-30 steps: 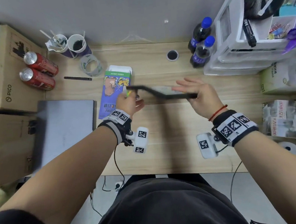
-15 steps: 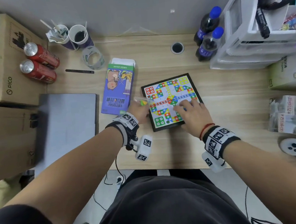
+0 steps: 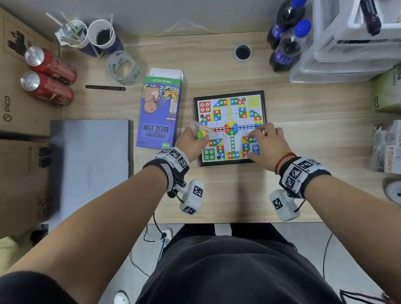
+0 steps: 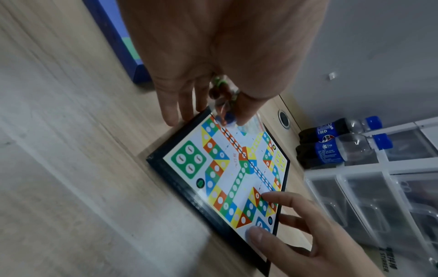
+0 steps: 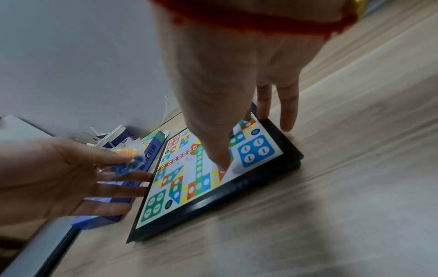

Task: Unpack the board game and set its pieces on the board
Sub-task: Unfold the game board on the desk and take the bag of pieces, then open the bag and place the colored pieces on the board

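From the head view, we see the game board (image 3: 231, 128) lying flat and open on the bench (image 3: 221, 188), just right of the purple game box (image 3: 158, 112). Our left hand (image 3: 190, 144) sits at the board's left edge, fingers curled round a small clear bag of pieces (image 3: 200, 131) (green and yellow show through). Our right hand (image 3: 266, 144) rests on the board's near-right part, fingers spread and straight.

From the left wrist, the bag (image 4: 222, 105) hangs pinched between thumb and fingers (image 4: 170, 105) just above the board's (image 4: 227, 178) edge, while the other fingers reach down beside the frame. The right hand's fingers (image 4: 279, 198) press the far corner.

From the right wrist, our thumb (image 5: 220, 150) presses the printed surface by the blue square, and two fingers (image 5: 288, 105) reach past the board's (image 5: 203, 180) black frame to the bench; the left hand (image 5: 59, 174) holds the bag (image 5: 125, 159) beside the board.
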### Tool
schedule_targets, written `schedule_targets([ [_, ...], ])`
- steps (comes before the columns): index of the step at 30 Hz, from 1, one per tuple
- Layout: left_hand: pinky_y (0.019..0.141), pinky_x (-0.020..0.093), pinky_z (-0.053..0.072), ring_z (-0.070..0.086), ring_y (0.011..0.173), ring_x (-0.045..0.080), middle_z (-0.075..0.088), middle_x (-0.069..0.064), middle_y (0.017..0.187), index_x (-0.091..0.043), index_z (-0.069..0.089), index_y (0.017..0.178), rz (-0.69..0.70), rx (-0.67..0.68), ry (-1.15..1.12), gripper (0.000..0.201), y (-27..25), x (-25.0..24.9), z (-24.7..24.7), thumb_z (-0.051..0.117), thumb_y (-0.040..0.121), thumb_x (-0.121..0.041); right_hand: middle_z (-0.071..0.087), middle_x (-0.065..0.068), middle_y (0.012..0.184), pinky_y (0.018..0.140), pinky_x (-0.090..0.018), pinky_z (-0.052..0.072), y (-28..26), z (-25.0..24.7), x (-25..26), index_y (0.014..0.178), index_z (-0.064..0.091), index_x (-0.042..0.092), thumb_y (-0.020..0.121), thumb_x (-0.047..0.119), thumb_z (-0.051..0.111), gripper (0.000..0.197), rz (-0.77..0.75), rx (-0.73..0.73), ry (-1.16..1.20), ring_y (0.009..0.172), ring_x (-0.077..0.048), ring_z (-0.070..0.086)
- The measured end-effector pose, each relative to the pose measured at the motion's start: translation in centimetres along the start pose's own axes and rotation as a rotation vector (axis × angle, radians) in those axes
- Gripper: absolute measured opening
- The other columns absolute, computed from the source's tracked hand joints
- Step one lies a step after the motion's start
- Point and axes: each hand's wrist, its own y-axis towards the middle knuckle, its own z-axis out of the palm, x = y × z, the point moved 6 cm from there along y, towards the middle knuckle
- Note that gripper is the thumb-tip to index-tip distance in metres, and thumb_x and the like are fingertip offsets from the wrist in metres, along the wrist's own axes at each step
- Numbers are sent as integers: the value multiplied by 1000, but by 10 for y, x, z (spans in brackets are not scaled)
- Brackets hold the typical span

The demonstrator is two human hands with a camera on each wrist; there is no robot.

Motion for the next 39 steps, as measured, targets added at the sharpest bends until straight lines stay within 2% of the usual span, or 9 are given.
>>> schedule_targets([
  [5, 74, 41, 54, 66, 80, 31, 67, 19, 87, -5, 58, 86, 36, -30, 41, 20, 4, -2, -1, 62, 88, -25, 40, -10, 125, 99, -39, 37, -1, 4, 1, 120, 57, 22, 76, 36, 72, 49, -17, 38, 63, 111, -35, 43],
  [8, 67, 29, 41, 58, 78, 23, 57, 6, 88, -17, 45, 81, 129, -119, 114, 25, 1, -12, -7, 66, 86, -30, 48, -6, 121, 94, -37, 44, 0, -6, 7, 113, 61, 22, 81, 44, 68, 39, 1, 49, 126, 110, -29, 46],
  [13, 56, 25, 35, 44, 59, 9, 49, -5, 70, -16, 43, 84, 325, -32, 103, 35, -16, -44, -5, 74, 81, -32, 68, 7, 88, 75, -25, 47, 10, -57, 49, 96, 69, 19, 91, 40, 59, 24, -68, 19, 615, 76, -3, 59],
  [16, 53, 18, 39, 43, 56, 9, 50, -5, 72, -16, 44, 87, 371, 32, -27, 41, -21, -53, -4, 82, 73, -24, 68, 3, 74, 69, -30, 52, 13, -76, 62, 85, 69, 17, 89, 27, 65, 11, -91, 54, 676, 64, -8, 61],
  [20, 66, 30, 55, 62, 70, 19, 62, 7, 97, -20, 45, 111, 280, 119, -184, 68, -21, -54, -7, 90, 61, -25, 71, -12, 73, 70, -35, 53, 13, -98, 64, 77, 68, 15, 90, 18, 62, 14, -98, 30, 694, 59, -15, 58],
  [24, 80, 32, 54, 61, 95, 17, 55, 0, 110, -22, 31, 136, 228, -16, -129, 101, -22, -48, -17, 92, 58, -35, 72, -3, 70, 71, -30, 51, 15, -111, 61, 75, 71, 14, 87, 26, 61, 20, -132, -34, 312, 71, -22, 65],
  [30, 77, 30, 56, 63, 90, 18, 61, 0, 108, -16, 55, 118, 248, -18, -163, 62, -28, -59, -18, 86, 68, -36, 71, -5, 66, 65, -30, 52, 12, -104, 58, 73, 70, 15, 88, 22, 64, 18, -116, 72, 505, 60, -16, 65],
  [35, 97, 30, 46, 56, 112, 13, 57, -6, 124, -16, 51, 130, 311, 119, -111, 73, -29, -69, -6, 82, 70, -44, 67, -14, 73, 68, -34, 59, -2, -100, 74, 81, 55, 9, 98, 13, 49, 19, -138, 289, 883, 69, -23, 66],
  [39, 75, 35, 53, 63, 72, 19, 69, 6, 81, -16, 67, 90, 219, 134, -276, 37, -32, -63, -7, 85, 68, -40, 67, -12, 74, 59, -27, 55, -3, -103, 72, 80, 48, 16, 100, 16, 44, 21, -160, 217, 750, 67, -23, 69],
])
